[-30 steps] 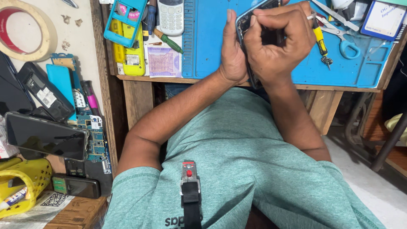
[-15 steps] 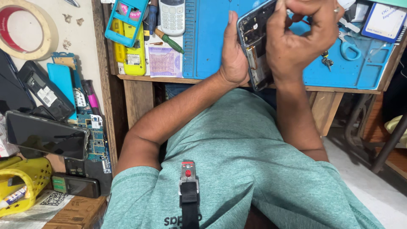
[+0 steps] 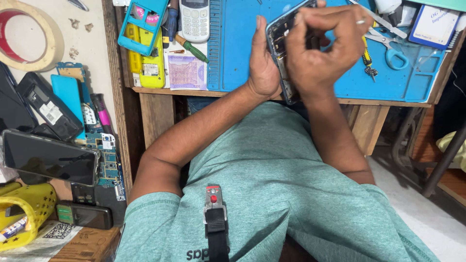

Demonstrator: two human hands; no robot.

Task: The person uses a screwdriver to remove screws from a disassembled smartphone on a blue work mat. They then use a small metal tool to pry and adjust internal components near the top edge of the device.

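Observation:
An opened smartphone (image 3: 280, 46) with its dark inner parts exposed stands on edge above the blue work mat (image 3: 238, 48). My left hand (image 3: 262, 63) grips it from the left side, thumb up along its edge. My right hand (image 3: 323, 46) is curled over the phone's open face, fingers bent onto its inside; a ring shows on one finger. Whether the right hand also pinches a small tool is hidden by the fingers.
On the bench: a white keypad phone (image 3: 194, 19), a banknote (image 3: 187, 72), yellow and teal phone shells (image 3: 145, 46), screwdrivers (image 3: 190, 47), blue-handled scissors (image 3: 388, 46). At left lie a dark smartphone (image 3: 48, 156), circuit boards (image 3: 104, 160), a tape roll (image 3: 29, 36), a yellow basket (image 3: 22, 213).
Both hands shifted with the phone, first up and right, then slightly back down. The phone tilted so more of its open inside shows. My right hand curled tighter over it.

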